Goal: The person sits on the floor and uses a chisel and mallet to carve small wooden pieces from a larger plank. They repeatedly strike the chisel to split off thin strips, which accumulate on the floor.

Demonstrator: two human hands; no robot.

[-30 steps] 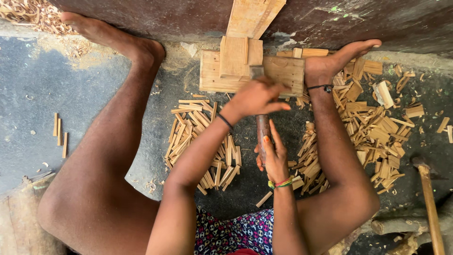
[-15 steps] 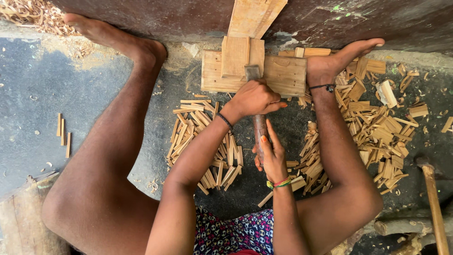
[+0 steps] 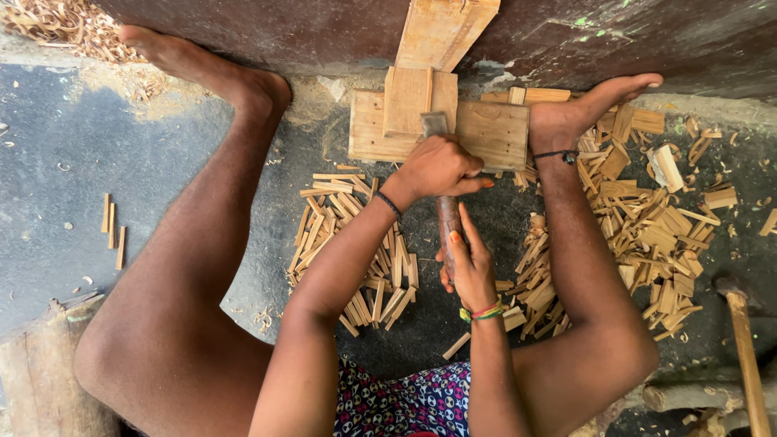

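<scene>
Two bare hands work one tool on the ground between the person's spread legs. The left hand (image 3: 437, 168) is closed in a fist around the upper part of a dark metal blade (image 3: 443, 212), its fingers wrapped tight on it just below the blade's top end, which shows above the knuckles against a flat wooden block (image 3: 494, 133). The right hand (image 3: 469, 267) sits lower on the same blade, its fingers extended and lying along the metal, with the thumb on the other side; how firmly it presses cannot be told. The blade stands lengthwise, running from the block back toward the person's body.

A smaller upright piece of wood (image 3: 409, 101) rests on the block, and a longer plank (image 3: 441, 31) leans above it against a dark wall. The right foot (image 3: 587, 109) lies just beside the block's right edge. Split wooden sticks (image 3: 356, 243) lie heaped on the floor to the left of the hands, and a rougher pile of chips (image 3: 647, 226) spreads to the right. A wooden handle (image 3: 745, 356) lies at the far right.
</scene>
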